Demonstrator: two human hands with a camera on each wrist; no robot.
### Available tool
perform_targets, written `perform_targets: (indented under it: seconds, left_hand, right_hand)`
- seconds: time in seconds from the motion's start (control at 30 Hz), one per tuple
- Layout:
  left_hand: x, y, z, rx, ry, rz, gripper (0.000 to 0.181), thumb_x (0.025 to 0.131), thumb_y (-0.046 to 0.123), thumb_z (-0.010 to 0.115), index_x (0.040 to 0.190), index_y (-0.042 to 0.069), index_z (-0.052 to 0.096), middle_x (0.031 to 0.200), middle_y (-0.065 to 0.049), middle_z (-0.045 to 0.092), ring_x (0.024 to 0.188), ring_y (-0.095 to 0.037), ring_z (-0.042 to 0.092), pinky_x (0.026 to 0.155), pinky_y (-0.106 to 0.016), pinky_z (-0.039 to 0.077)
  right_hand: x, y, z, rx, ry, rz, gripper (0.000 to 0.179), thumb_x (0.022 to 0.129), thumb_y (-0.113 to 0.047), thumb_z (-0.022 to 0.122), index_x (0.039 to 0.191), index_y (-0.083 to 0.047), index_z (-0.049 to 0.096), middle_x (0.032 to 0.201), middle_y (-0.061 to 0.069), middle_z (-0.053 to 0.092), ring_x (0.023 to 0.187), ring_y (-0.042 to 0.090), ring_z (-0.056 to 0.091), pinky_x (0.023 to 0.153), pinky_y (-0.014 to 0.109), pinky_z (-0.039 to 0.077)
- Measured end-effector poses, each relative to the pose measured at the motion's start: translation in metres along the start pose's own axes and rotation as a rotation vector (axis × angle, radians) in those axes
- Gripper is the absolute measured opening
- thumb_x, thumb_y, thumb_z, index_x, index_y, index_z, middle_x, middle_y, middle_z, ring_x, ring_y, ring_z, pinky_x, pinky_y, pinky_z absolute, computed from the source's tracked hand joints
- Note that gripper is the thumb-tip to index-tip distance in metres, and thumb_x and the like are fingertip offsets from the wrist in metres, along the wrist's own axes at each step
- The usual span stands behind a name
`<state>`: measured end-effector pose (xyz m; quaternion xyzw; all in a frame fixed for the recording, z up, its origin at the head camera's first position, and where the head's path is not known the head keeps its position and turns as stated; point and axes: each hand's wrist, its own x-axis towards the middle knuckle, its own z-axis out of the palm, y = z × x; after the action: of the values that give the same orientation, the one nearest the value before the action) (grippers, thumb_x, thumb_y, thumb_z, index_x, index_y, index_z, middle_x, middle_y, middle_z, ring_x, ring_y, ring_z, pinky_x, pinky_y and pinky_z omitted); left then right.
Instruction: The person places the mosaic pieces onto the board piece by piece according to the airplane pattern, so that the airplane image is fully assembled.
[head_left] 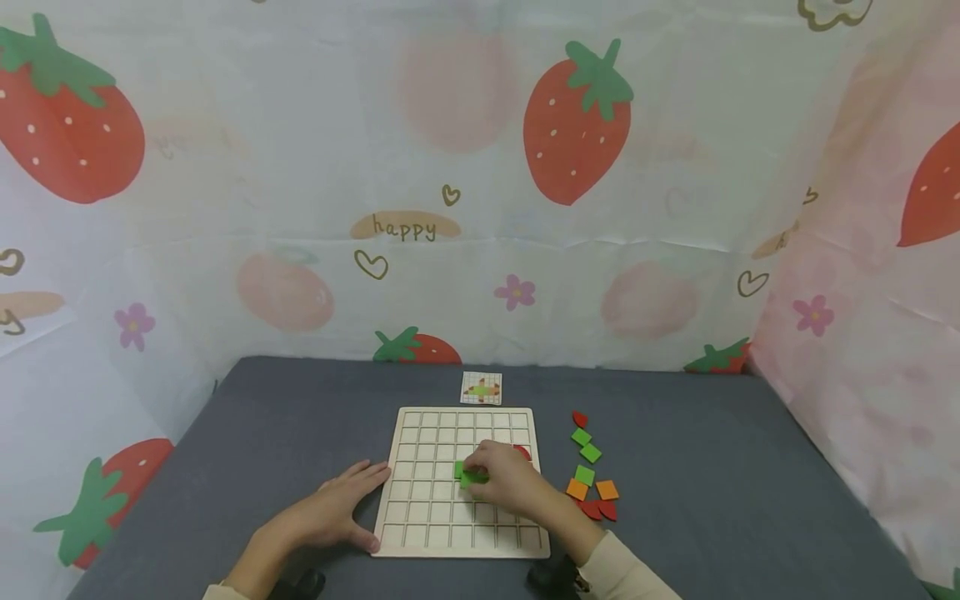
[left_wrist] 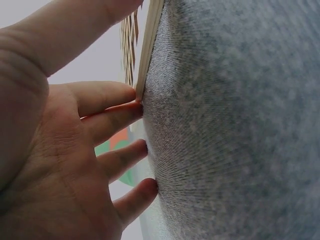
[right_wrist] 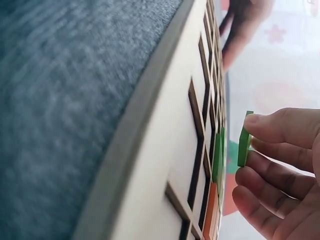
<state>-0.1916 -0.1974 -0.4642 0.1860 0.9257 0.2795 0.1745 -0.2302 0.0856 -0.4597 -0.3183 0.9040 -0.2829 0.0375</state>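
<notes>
Over the middle of the board (head_left: 416,510): a person's right hand (head_left: 513,482) reaches in from the right, palm down.
Right grip: thumb and fingertips pinch a green tile (right_wrist: 243,146) by its edges.
Held tile: it hangs just off the grid, a gap showing in the right wrist view; its face looks roughly parallel to the board, and, being apparently square, it offers no clear long axis.
Key relation: green on the grid (right_wrist: 217,162) lies under and just beside the pinched tile; in the head view, it peeks out at the fingertips' left. How many greens lie there is hidden by the hand.
Nearer hand: the right, directly above these cells; the left is off at the board's edge.
Left hand: fingers extended and gripping nothing, the left hand (head_left: 330,510) touches the left edge, thumb at the near corner.
Also on the grid: a red piece (head_left: 522,452), partly behind the right hand.
Right of the board: loose green squares (head_left: 590,452), orange squares (head_left: 607,489) and red pieces (head_left: 608,510) lie on the gray cloth (head_left: 697,483).
Beyond the far edge: a small patterned card (head_left: 481,377).
</notes>
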Motion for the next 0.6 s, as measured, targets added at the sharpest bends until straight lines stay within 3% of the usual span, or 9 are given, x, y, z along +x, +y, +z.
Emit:
perform_targets:
  seconds: [0.6]
  left_hand:
    - [0.0011, -0.0025, 0.0007, 0.007, -0.017, 0.011, 0.1, 0.066, 0.031, 0.087, 0.147, -0.002, 0.038, 0.154, -0.021, 0.036, 0.146, -0.048, 0.02, 0.108, -0.071, 0.021]
  right_hand:
    - [0.0071, -0.0078, 0.01, -0.156, -0.056, -0.044, 0.015, 0.081, -0.012, 0.075, 0.095, -0.01, 0.075, 0.081, -0.004, 0.06, 0.07, 0.002, 0.042, 0.061, 0.016, 0.037]
